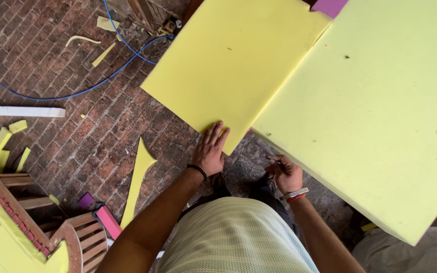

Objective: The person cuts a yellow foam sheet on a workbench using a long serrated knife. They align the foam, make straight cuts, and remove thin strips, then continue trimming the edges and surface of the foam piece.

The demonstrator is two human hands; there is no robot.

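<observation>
Two large yellow foam sheets lie side by side in front of me. My left hand (210,149) rests flat, fingers spread, on the near corner of the left foam sheet (228,65). My right hand (283,173) is curled around a thin dark tool, just below the near edge of the thicker right foam slab (375,111). A black band sits on my left wrist and a white-and-red band on my right wrist.
The floor is red brick (51,65) with a blue cable (51,96), a white strip (20,111) and several yellow foam offcuts (136,182). A wooden frame with foam (11,227) stands at lower left. A purple piece (330,6) shows behind the sheets.
</observation>
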